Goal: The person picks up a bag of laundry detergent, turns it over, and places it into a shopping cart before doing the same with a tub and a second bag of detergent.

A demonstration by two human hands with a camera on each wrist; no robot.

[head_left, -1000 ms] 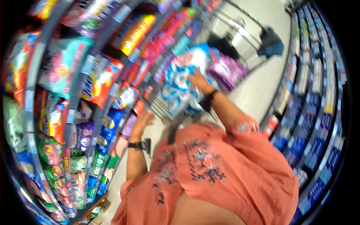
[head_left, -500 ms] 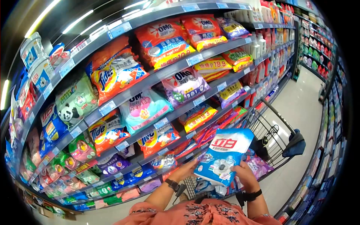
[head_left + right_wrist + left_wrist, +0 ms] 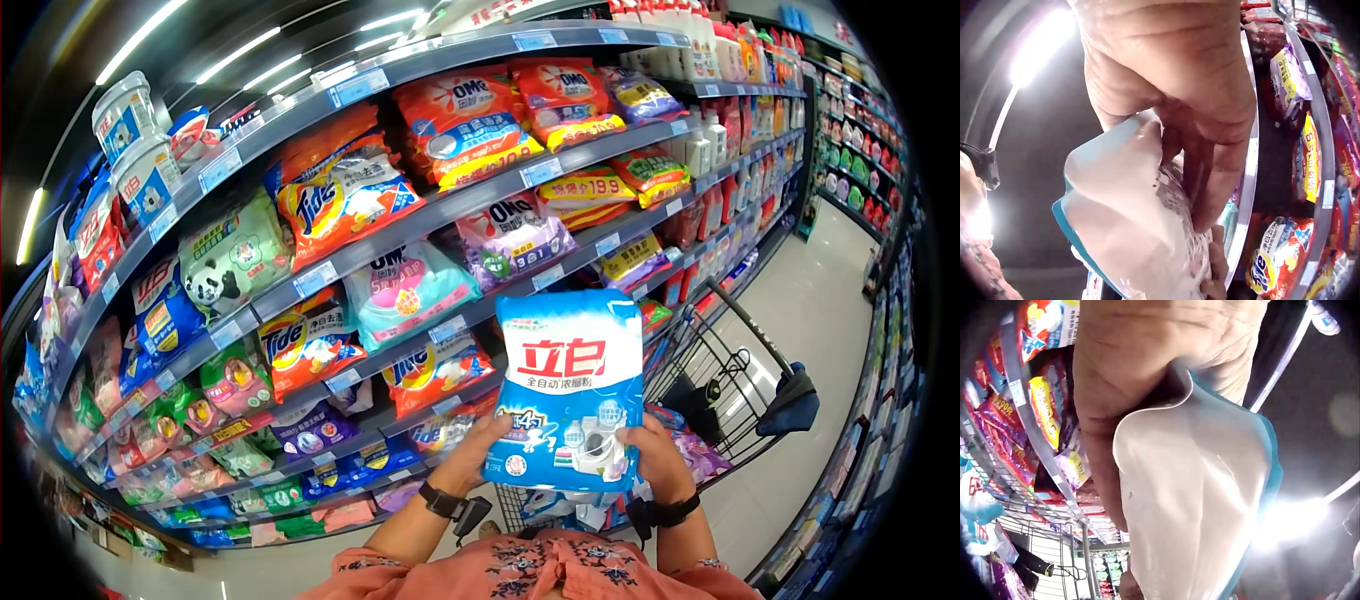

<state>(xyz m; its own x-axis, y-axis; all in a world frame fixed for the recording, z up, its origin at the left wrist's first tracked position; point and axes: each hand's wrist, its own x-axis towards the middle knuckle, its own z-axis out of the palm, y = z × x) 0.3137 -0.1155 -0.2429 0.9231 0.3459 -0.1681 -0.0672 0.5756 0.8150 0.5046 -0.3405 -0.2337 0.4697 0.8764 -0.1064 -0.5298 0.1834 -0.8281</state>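
Observation:
A blue and white bag of laundry powder (image 3: 568,400) stands upright before me in the head view, its printed front towards the camera. At its lower left side my left hand (image 3: 472,458) grips the edge. My right hand (image 3: 662,462) holds the lower right side, thumb over the front. The left wrist view has the left hand (image 3: 1154,356) around the bag's pale underside (image 3: 1191,494). From the right wrist, the bag's pale, creased end (image 3: 1122,200) lies against the right hand (image 3: 1172,75), whose fingers curl round it.
Shopping cart (image 3: 728,385) behind the bag carries more packs, including a purple one (image 3: 703,455). On the left, long shelves hold powder bags such as Tide (image 3: 345,205) and OMO (image 3: 465,125). A dark cloth (image 3: 788,405) hangs at the cart's handle. More shelves (image 3: 860,470) line the right.
The right hand was down on the packs in the cart and the left hand was empty. Both hands then held the bag tilted; now it is raised more upright, facing the head camera.

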